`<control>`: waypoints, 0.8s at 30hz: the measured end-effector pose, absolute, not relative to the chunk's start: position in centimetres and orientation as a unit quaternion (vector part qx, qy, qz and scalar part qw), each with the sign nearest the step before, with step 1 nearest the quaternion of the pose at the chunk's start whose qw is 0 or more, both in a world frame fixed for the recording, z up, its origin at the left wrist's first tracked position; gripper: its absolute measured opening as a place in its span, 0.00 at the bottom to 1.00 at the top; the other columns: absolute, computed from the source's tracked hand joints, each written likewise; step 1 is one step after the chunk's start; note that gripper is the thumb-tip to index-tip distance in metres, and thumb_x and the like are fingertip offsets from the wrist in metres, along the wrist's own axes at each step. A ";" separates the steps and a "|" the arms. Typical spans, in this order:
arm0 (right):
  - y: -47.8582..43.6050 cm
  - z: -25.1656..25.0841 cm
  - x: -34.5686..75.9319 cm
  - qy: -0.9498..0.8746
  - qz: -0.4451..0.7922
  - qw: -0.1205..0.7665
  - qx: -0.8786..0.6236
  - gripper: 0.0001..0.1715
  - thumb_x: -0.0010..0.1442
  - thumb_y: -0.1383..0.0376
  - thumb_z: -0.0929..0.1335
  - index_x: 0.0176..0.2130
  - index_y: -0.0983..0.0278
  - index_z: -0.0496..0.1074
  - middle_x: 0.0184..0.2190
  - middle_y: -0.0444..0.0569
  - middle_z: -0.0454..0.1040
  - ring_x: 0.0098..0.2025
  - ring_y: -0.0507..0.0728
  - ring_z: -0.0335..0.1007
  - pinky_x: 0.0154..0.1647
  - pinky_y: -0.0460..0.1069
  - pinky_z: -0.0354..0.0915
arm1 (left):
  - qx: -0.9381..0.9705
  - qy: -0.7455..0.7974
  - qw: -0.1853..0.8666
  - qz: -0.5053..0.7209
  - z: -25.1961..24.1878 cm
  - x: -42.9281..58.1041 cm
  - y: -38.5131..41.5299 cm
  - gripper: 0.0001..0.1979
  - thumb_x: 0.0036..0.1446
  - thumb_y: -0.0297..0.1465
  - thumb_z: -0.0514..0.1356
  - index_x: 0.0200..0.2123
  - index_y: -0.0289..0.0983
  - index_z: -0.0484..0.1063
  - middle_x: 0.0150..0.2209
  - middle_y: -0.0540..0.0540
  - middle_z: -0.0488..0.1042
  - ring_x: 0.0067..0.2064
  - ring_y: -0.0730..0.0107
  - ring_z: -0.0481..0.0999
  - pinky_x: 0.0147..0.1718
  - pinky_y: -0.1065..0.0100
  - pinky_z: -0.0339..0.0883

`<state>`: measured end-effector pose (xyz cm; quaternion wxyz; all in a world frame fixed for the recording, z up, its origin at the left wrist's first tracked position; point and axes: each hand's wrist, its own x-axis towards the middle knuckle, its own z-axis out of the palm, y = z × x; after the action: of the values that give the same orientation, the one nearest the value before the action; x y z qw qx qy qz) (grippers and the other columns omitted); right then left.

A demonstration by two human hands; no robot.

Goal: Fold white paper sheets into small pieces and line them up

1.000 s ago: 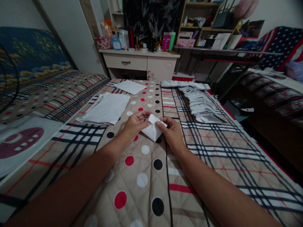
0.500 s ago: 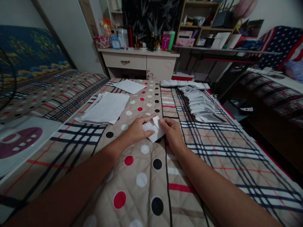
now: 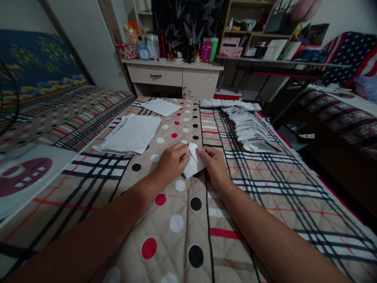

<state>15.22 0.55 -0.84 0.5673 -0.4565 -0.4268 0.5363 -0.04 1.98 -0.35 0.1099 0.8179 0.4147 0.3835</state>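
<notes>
With both hands we are holding one folded white paper [image 3: 193, 169], its grip narrow on either side. With our left hand [image 3: 173, 163] we are curling the fingers at the paper's left edge, thumb and fingertips drawn close together and partly covering it. With our right hand [image 3: 217, 165] we are pinching the right edge between thumb and forefinger, the other fingers bending in toward the palm. Between the two hands a small pointed flap is standing out near the top of the paper, while the lower corner is pointing toward us. The paper is sitting over the dotted band of a quilted bedspread [image 3: 176, 251], though we cannot tell how much of it is touching the cloth. Beyond our left hand a loose stack of white sheets [image 3: 132, 134] is lying slightly fanned, and a smaller white sheet [image 3: 161, 107] is lying farther off behind it. Beyond our right hand a long row of folded papers [image 3: 249, 127] is leaning piece on piece, with another packed row [image 3: 229, 104] lying crosswise at its far end. At the far left a clear plastic bag with a purple print [image 3: 26, 173] is lying flat. Past the bed a pale dresser [image 3: 157, 76] is carrying a blue alarm clock [image 3: 144, 51] and a green tube [image 3: 213, 50].
</notes>
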 end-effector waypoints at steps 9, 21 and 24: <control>0.3 -0.5 15.1 -0.449 0.497 0.555 -0.493 0.16 0.45 0.56 0.74 0.22 0.65 0.69 0.18 0.41 0.65 0.21 0.48 0.54 0.21 0.45 0.50 | 0.752 0.434 0.101 0.486 -0.3 0.2 1.7 0.08 0.56 0.28 0.60 0.38 0.38 0.79 0.37 0.44 0.81 0.39 0.63 0.78 0.42 0.65 0.69; 0.7 -1.1 15.0 -0.488 0.450 0.542 -0.515 0.21 0.46 0.52 0.74 0.21 0.65 0.68 0.19 0.42 0.64 0.22 0.49 0.52 0.21 0.46 0.47 | 0.750 0.380 0.147 0.520 0.2 0.5 1.5 0.06 0.57 0.31 0.63 0.34 0.38 0.81 0.37 0.44 0.80 0.40 0.65 0.78 0.43 0.65 0.71; 0.7 -1.4 15.2 -0.483 0.468 0.552 -0.493 0.20 0.50 0.52 0.71 0.22 0.65 0.69 0.19 0.41 0.62 0.22 0.48 0.51 0.22 0.46 0.47 | 0.752 0.385 0.169 0.508 0.1 0.5 1.6 0.07 0.58 0.32 0.62 0.34 0.39 0.81 0.37 0.43 0.80 0.40 0.66 0.78 0.42 0.65 0.71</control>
<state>15.19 0.69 -1.39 0.5524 -0.4930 -0.4826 0.4678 0.51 1.56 0.10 0.1693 0.7517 0.3847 0.5082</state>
